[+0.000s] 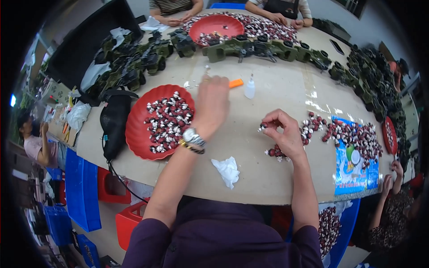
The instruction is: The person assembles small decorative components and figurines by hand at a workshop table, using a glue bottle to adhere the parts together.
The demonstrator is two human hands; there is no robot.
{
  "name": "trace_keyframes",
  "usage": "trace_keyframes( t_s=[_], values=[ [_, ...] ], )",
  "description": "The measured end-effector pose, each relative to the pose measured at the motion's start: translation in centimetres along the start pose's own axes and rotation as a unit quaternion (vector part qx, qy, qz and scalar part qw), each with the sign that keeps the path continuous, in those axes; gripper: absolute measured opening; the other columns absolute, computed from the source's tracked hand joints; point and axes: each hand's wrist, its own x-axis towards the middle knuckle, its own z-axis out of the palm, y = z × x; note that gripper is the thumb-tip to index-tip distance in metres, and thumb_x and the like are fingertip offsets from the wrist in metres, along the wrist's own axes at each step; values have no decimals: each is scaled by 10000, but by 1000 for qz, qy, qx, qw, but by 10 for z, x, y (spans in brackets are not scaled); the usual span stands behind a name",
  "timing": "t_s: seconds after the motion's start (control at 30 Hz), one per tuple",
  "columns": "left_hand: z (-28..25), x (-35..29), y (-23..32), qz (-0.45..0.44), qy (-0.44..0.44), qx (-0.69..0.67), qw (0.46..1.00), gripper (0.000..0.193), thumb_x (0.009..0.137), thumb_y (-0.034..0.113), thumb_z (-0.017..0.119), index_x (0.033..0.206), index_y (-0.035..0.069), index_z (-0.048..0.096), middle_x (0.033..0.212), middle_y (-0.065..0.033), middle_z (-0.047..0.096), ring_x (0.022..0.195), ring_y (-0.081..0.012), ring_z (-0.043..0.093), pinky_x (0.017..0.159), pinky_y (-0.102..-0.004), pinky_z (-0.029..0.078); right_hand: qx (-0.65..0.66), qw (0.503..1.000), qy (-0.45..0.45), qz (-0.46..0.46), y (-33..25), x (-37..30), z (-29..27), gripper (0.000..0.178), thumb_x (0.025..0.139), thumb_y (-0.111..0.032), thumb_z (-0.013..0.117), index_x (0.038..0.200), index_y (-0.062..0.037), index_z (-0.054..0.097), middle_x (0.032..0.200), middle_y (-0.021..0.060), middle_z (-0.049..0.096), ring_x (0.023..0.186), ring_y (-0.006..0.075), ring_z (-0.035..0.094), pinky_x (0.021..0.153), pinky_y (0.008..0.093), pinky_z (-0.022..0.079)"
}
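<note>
My right hand [286, 136] pinches a small dark red and white figure [263, 126] between thumb and fingertips, above the table. My left hand [212, 100], smeared by motion, is over the table to the left; its fingers are too blurred to read. Close to its fingertips lies a flat orange piece [236, 83], beside a small white squeeze bottle [250, 88] with a thin tip. Left of that hand stands a red scalloped dish [134, 134] holding many similar figures. More loose figures [277, 152] lie under and beside my right hand.
A crumpled tissue [226, 171] lies near the front edge. To the right, figures are heaped on a blue printed bag [357, 178]. A black pouch [117, 123] sits left of the dish. Green toy vehicles [250, 49] line the far side, with another red dish [196, 29] and co-workers beyond.
</note>
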Motion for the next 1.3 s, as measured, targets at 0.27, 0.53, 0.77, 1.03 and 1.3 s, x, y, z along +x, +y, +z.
trace_keyframes(
  t_s=[0.27,0.53,0.77,1.03,1.3],
  values=[
    [-55,-29,-20,-42,98,10,994,109,764,16,646,870,-5,656,812,-161,662,723,-295,594,725,-347,467,130,989,-54,-39,0,2,1,188,797,-19,727,949,-22,617,968,43,614,852,121,586,780,268,485],
    [-11,-61,51,-236,-232,-707,625,361,873,92,692,1168,2,506,1010,-92,664,861,-99,608,762,-240,482,81,993,-58,-64,0,1,6,180,786,-14,721,954,-12,658,939,56,626,840,130,591,747,264,487],
    [18,-71,41,-280,-260,-786,486,272,944,213,627,1127,31,542,977,-60,650,765,-100,588,696,-227,477,22,995,-66,-75,1,5,6,253,802,-37,699,1054,-19,696,877,50,611,783,125,574,668,255,465],
    [29,-78,41,-311,-269,-824,390,335,988,350,547,1101,36,576,963,-57,641,758,-117,585,667,-237,484,7,995,-85,-49,4,6,9,291,803,-4,643,1088,-19,699,811,30,561,728,110,520,662,245,441],
    [28,-81,38,-315,-269,-830,373,341,993,350,535,1120,36,576,942,-56,633,755,-120,580,669,-245,484,9,995,-90,-49,4,7,9,297,801,-18,644,1092,-28,700,804,29,561,725,106,522,663,249,445]
  ],
)
